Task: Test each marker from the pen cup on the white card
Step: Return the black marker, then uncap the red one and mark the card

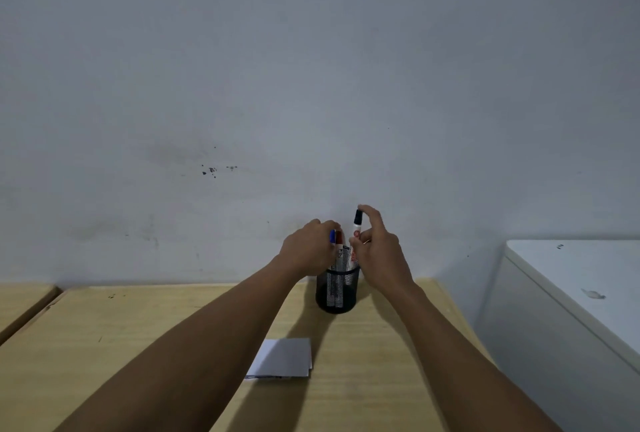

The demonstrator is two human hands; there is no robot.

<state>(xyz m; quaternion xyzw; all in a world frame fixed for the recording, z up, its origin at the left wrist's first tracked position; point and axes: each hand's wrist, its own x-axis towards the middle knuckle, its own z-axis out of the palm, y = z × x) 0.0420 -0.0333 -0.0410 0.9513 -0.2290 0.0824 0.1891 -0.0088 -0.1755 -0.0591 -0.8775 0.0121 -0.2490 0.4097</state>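
Note:
A black mesh pen cup (336, 293) stands near the far edge of the wooden table (104, 345). Markers stick out of it: one with a blue cap (332, 236), one with a dark red cap (338, 237), and a white one with a black cap (356, 224) raised higher than the others. My right hand (379, 251) grips the black-capped marker by its barrel, index finger on the cap. My left hand (308, 250) rests at the blue and red markers, fingers curled on them. The white card (282, 358) lies flat on the table, nearer to me, partly under my left forearm.
A grey-white wall (311, 85) rises right behind the table. A white cabinet or appliance (571, 293) stands at the right, beside the table's edge. Another wooden surface (20, 303) adjoins on the left.

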